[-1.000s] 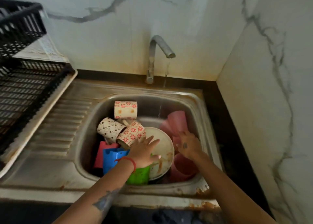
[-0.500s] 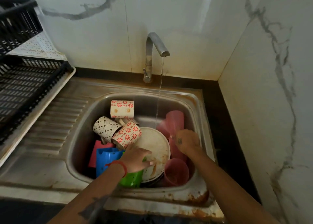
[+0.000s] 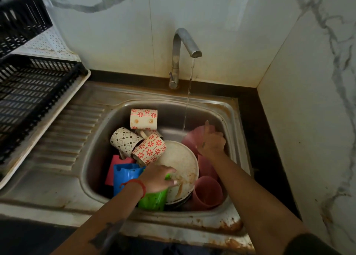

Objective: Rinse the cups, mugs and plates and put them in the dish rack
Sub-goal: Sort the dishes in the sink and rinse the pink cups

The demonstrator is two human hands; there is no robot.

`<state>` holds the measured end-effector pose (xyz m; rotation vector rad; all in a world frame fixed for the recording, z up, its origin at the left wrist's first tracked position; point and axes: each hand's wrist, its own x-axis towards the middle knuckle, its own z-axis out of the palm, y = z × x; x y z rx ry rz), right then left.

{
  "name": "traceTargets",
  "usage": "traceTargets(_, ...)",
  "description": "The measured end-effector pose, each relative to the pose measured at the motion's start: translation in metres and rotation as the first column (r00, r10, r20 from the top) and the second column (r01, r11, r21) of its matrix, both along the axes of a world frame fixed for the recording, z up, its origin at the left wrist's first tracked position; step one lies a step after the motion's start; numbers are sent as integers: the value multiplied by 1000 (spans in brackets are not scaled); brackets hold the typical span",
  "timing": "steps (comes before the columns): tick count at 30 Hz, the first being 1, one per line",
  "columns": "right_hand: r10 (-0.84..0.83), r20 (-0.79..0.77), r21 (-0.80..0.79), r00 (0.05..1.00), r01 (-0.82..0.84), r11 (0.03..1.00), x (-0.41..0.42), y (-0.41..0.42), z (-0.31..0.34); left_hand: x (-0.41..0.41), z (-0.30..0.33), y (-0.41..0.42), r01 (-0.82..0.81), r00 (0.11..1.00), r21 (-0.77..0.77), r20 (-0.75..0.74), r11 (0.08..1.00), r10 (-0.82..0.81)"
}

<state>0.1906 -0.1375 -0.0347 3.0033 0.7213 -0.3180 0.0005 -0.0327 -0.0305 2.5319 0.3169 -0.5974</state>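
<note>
The steel sink (image 3: 229, 108) is piled with dishes. A soiled white plate (image 3: 183, 158) leans in the middle. My left hand (image 3: 156, 179) grips the plate's lower left edge, above a green cup (image 3: 154, 199). My right hand (image 3: 212, 143) holds a pink cup (image 3: 192, 137) near the falling water. Two flowered mugs (image 3: 143, 119) (image 3: 149, 149) and a diamond-patterned mug (image 3: 124, 142) lie on their sides at the left. A blue cup (image 3: 125, 174), a red cup (image 3: 113, 168) and two more pink cups (image 3: 207, 192) sit low in the basin.
The tap (image 3: 180, 56) at the back runs a thin stream into the basin. A black dish rack (image 3: 28, 93) stands on a white tray (image 3: 46, 125) at the left, beyond the ribbed drainboard (image 3: 65, 139). Marble walls close the back and right.
My right hand has taken hold of the pink cup and lifted it toward the stream. My left hand has slid down and closed on the plate's edge. The water flow has grown steadier.
</note>
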Motion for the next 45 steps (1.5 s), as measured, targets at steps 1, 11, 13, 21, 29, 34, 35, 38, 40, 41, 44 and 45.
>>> traceTargets(1,7,-1,-9,1000,-7,1000,1,1,0,0,0,2,-6,1000,-23,-4,1000,6)
traceTargets(11,54,-101,662,993,27,749,-9,-4,43,18,14,21,-210,961,-398,84,893,263)
traceTargets(13,80,-117,753,990,37,657,-13,-3,54,28,29,27,-290,909,-517,114,806,400)
traceTargets(21,198,-52,913,979,-34,407,-27,18,89,92,98,42,-215,760,-791,233,573,607)
traceTargets(29,191,360,684,913,-398,612,-18,18,123,133,101,56,-143,530,-632,601,762,598)
traceTargets(34,585,462,-16,666,-653,757,-10,36,139,145,98,63,-149,476,-539,696,829,538)
traceTargets(35,591,448,-1,671,-661,750,-10,41,139,146,98,64,-118,468,-542,708,832,528)
traceTargets(38,567,317,153,760,-631,761,-10,47,140,145,100,72,-142,443,-432,777,891,447)
traceTargets(40,615,318,57,721,-662,747,-2,44,143,142,103,78,-102,480,-334,808,937,341)
traceTargets(41,658,341,-82,672,-676,732,3,44,144,141,104,79,-92,486,-279,825,956,288)
traceTargets(44,617,370,-166,694,-605,779,6,55,143,142,108,77,-147,461,-171,860,974,220)
traceTargets(45,519,312,57,796,-561,826,1,61,141,142,109,75,-154,458,-156,864,976,210)
